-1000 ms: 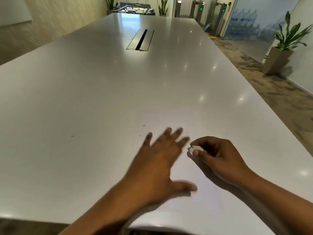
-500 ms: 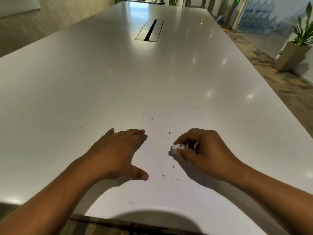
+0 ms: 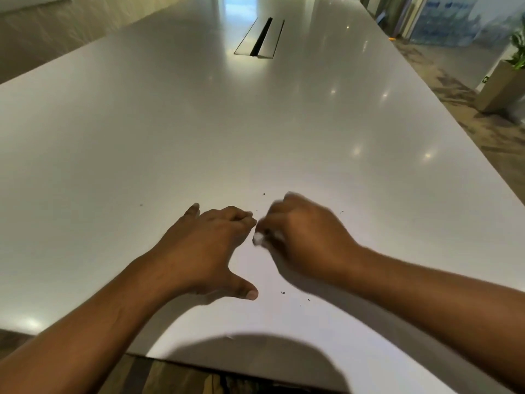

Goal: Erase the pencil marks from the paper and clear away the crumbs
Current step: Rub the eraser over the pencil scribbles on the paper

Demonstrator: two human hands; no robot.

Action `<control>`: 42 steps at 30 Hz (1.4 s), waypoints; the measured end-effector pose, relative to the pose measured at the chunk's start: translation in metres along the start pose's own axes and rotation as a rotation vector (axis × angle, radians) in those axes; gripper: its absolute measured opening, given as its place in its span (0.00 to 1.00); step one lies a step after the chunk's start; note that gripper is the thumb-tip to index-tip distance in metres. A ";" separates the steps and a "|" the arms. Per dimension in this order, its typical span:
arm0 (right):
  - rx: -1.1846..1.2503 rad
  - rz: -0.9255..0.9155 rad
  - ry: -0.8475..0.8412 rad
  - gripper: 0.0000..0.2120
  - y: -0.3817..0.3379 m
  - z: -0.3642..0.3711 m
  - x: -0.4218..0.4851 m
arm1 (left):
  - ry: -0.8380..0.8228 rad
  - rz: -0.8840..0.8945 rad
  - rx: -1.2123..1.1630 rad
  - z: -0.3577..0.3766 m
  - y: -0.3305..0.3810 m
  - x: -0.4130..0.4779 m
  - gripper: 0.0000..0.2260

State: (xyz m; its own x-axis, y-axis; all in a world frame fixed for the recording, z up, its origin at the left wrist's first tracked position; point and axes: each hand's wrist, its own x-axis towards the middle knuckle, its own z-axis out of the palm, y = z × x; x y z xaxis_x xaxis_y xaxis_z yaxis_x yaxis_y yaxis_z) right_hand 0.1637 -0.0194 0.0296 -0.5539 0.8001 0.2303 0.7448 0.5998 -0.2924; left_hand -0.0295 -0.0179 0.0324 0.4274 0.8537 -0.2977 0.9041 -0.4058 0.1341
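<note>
A white sheet of paper [image 3: 255, 317] lies on the white table near its front edge, hard to tell from the tabletop. My left hand [image 3: 208, 251] rests flat on it, fingers apart, thumb out to the right. My right hand [image 3: 306, 243] is closed around a small white eraser [image 3: 258, 238], whose tip shows at the fingertips, pressed down close to my left fingertips. The right hand is blurred. A few dark crumbs [image 3: 282, 292] lie below the hands, with more crumbs above the hands [image 3: 263, 194] and to the right of them.
The long white table [image 3: 199, 123] stretches away, with a cable slot [image 3: 260, 38] at its far middle. Patterned floor and a planter [image 3: 502, 86] lie to the right. The table's front edge runs just below my forearms.
My right hand with the eraser has moved left and closer to my left hand. The left hand stays pressed on the paper. The view has tilted down.
</note>
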 end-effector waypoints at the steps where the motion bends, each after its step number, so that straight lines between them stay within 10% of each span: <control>1: -0.008 0.026 0.044 0.05 0.006 -0.001 0.009 | 0.004 0.002 0.000 0.000 0.000 0.000 0.51; 15: 0.007 -0.084 -0.248 0.10 -0.021 -0.013 -0.029 | -0.047 -0.009 0.083 -0.009 0.008 0.001 0.49; 35: -0.105 0.231 -0.112 0.09 0.014 -0.023 -0.030 | -0.057 -0.009 0.060 -0.006 0.005 0.003 0.49; 42: 0.632 0.502 0.001 0.10 0.033 -0.046 -0.035 | -0.053 -0.010 0.026 -0.004 0.003 0.002 0.50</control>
State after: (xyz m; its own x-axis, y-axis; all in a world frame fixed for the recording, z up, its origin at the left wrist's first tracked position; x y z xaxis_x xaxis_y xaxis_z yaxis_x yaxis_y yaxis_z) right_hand 0.2242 -0.0279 0.0548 -0.2087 0.9756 -0.0677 0.5532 0.0606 -0.8309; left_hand -0.0256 -0.0163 0.0362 0.4163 0.8399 -0.3482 0.9077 -0.4059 0.1062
